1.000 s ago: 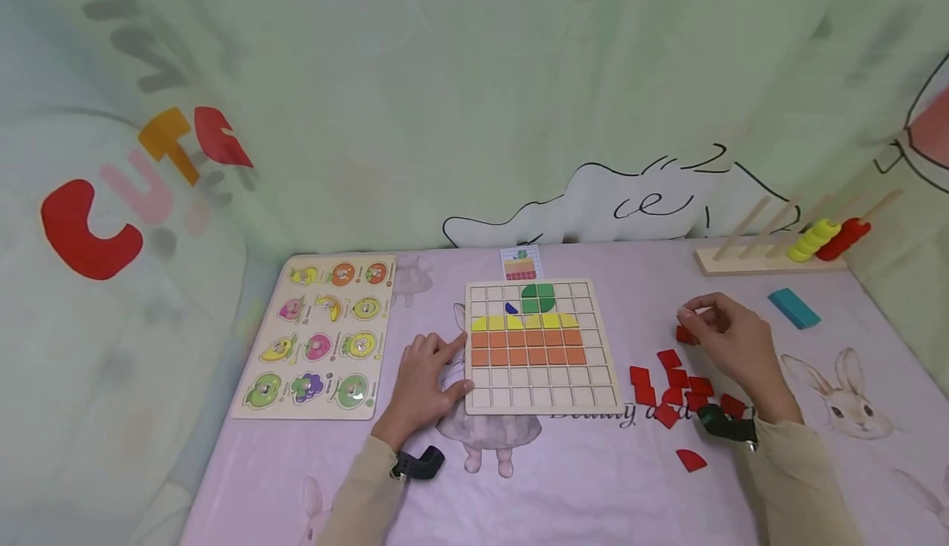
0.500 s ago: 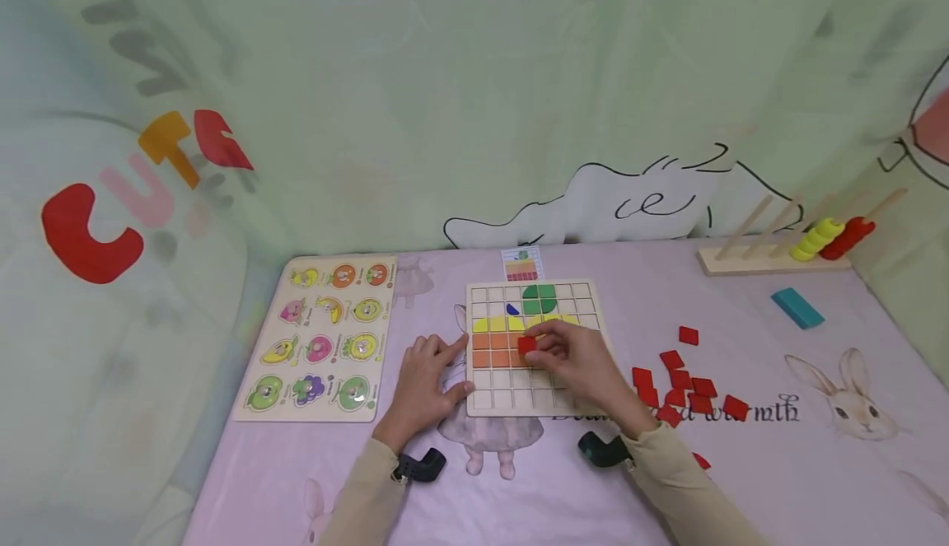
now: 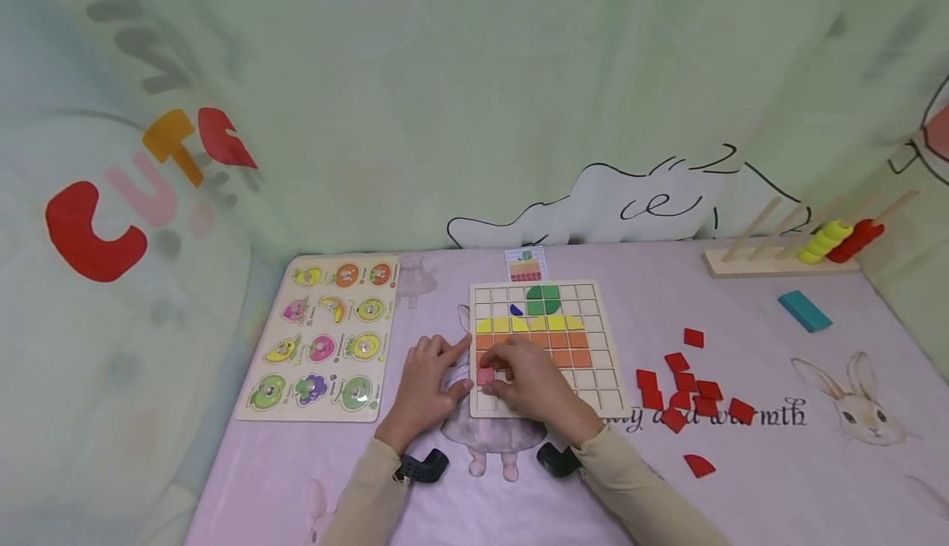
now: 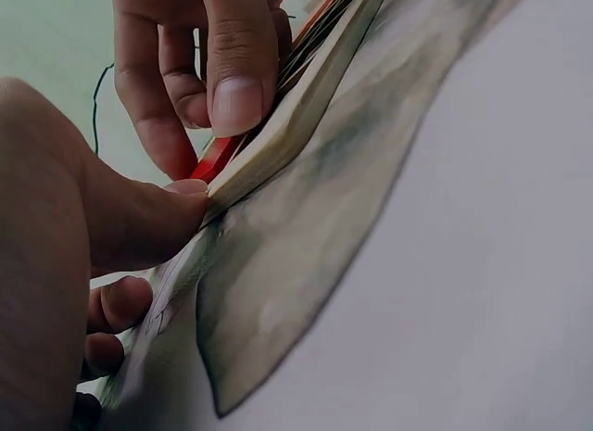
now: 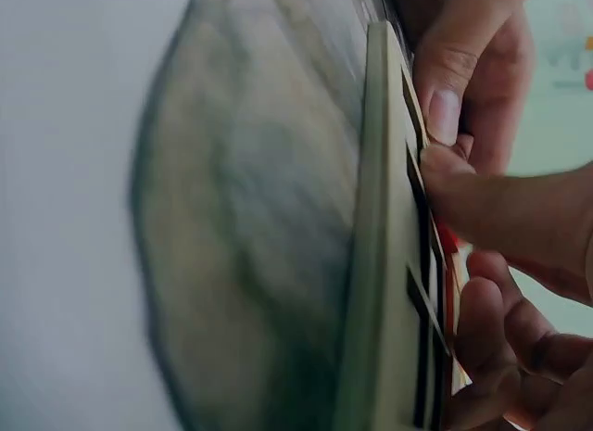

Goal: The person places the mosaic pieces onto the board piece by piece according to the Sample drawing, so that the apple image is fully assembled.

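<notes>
A square wooden grid board [image 3: 610, 398] lies on the table, with green, blue, yellow and orange tiles set in its upper rows. My right hand [image 3: 535, 383] pinches a red square tile [image 3: 485, 375] between thumb and fingers, at the leftmost cell just below the orange rows. In the left wrist view the tile's red edge [image 4: 215, 158] shows right at the board's rim. My left hand [image 3: 424, 380] rests at the board's left side, index finger and thumb extended to its edge. The right wrist view shows both thumbs close together there, the tile mostly hidden.
Several loose red tiles [image 3: 685, 382] lie right of the board, a red quarter-round piece [image 3: 699, 465] nearer me. A pattern card [image 3: 526, 264] sits behind the board. Left is a fruit puzzle board [image 3: 311, 373]; far right are a teal block [image 3: 805, 311] and a wooden peg stand [image 3: 778, 263].
My right hand has come left from the loose red tiles, carrying one red square across the board to its left column. My left hand has stayed at the board's edge.
</notes>
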{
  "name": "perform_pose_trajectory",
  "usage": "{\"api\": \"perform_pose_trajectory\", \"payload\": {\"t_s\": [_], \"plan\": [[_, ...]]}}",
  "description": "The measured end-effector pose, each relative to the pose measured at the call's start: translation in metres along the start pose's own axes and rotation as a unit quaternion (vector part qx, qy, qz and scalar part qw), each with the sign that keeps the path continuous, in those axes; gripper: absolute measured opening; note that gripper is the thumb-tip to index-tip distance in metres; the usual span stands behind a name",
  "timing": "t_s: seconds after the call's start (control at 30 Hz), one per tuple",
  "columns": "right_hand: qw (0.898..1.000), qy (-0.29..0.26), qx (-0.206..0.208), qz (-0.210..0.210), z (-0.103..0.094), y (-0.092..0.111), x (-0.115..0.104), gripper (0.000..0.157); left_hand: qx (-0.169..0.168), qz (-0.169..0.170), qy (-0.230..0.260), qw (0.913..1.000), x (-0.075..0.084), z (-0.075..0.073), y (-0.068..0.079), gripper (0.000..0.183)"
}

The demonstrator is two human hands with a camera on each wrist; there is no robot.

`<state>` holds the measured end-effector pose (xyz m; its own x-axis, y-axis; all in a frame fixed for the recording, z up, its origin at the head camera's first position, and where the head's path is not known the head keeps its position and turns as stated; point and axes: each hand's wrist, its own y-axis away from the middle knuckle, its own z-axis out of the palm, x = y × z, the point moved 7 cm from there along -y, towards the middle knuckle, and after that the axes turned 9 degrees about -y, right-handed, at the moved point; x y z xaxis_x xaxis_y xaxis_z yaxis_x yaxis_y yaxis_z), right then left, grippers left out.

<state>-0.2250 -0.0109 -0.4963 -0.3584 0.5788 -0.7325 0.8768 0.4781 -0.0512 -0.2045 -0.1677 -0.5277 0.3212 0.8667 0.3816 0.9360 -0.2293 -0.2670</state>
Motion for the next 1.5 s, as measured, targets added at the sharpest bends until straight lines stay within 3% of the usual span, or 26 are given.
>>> {"api": "perform_pose_trajectory", "payload": {"t_s": [0.3, 0.87, 1.07, 1.17, 1.3, 1.4, 1.5], "plan": [[1.000, -0.008, 0.004, 0.013, -0.003, -0.001, 0.000, 0.010, -0.006, -0.004, -0.008, 0.9999, -0.001, 0.001, 0.000, 0.068], [0.998, 0.046, 0.027, -0.026, -0.004, -0.001, -0.011, 0.009, -0.005, -0.007, -0.014, 0.9999, -0.001, 0.001, 0.000, 0.067], [1.000, 0.012, 0.014, -0.015, -0.009, 0.000, -0.006, 0.012, -0.009, -0.009, -0.012, 0.9998, -0.001, 0.003, 0.000, 0.068], [1.000, -0.018, 0.015, -0.011, -0.023, 0.006, 0.000, 0.017, -0.007, -0.009, -0.004, 0.9999, 0.000, 0.003, -0.001, 0.068], [0.999, -0.022, 0.046, -0.004, -0.062, 0.020, 0.014, 0.023, -0.006, -0.010, 0.009, 0.9999, 0.001, 0.003, -0.001, 0.069], [0.997, -0.002, 0.059, 0.041, -0.096, 0.035, 0.034, 0.029, -0.006, -0.012, 0.006, 0.9999, 0.001, 0.003, 0.000, 0.069], [0.993, 0.012, 0.042, 0.110, -0.123, 0.053, 0.060, 0.036, -0.004, -0.014, -0.004, 0.9999, 0.000, 0.002, 0.001, 0.069]]}}
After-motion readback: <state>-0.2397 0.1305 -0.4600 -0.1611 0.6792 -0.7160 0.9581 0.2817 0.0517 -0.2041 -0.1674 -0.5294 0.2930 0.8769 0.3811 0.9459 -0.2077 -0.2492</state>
